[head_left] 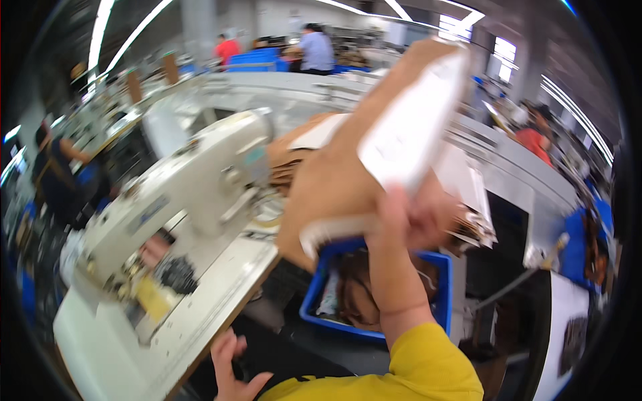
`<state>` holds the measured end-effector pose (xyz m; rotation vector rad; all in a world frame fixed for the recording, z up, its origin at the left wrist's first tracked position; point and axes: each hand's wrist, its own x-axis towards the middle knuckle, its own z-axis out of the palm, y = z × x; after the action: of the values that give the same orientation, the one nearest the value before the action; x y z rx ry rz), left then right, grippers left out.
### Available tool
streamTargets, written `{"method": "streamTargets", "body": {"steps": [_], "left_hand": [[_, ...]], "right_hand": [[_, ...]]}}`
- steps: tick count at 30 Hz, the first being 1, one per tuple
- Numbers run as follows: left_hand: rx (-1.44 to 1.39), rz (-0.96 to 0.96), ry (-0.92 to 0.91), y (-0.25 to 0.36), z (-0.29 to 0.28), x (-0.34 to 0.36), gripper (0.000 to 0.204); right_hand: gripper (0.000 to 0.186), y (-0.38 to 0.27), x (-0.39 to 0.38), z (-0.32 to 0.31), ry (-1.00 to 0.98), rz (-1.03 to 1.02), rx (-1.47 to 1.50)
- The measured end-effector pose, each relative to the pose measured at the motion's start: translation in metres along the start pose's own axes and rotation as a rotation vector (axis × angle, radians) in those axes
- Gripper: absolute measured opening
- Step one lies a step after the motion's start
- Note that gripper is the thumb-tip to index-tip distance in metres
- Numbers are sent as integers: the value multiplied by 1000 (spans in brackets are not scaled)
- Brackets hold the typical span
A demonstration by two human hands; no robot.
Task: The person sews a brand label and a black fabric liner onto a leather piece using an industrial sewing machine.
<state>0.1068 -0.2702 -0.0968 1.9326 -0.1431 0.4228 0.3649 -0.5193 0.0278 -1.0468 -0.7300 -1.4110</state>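
Note:
My right hand [424,217] is raised over the blue bin, closed on a large brown panel [328,190] that looks like leather or board. White sheet-like patches cover part of the panel, and motion blurs it. It tilts up toward the far right, partly hiding a stack of similar brown pieces [284,164] behind it. Down at the front edge of the sewing table, my left hand [234,371] is empty, with thumb and fingers apart. To the left stands a cream sewing machine [167,174], its needle area close to the panel's left edge.
A blue bin [374,334] with brown pieces inside sits below my right forearm. More stacked sheets [471,194] lie right of the panel. A long grey counter [528,167] runs behind. Several people work farther off, and another blue bin [582,250] stands at right.

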Motion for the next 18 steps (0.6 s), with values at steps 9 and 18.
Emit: {"method": "streamTargets", "body": {"steps": [9, 18], "left_hand": [[199, 878, 39, 108, -32, 30, 19], [245, -124, 919, 68, -175, -174, 39]], "right_hand": [[16, -139, -92, 63, -316, 188, 562], [25, -279, -147, 257, -966, 23, 1194]]}}
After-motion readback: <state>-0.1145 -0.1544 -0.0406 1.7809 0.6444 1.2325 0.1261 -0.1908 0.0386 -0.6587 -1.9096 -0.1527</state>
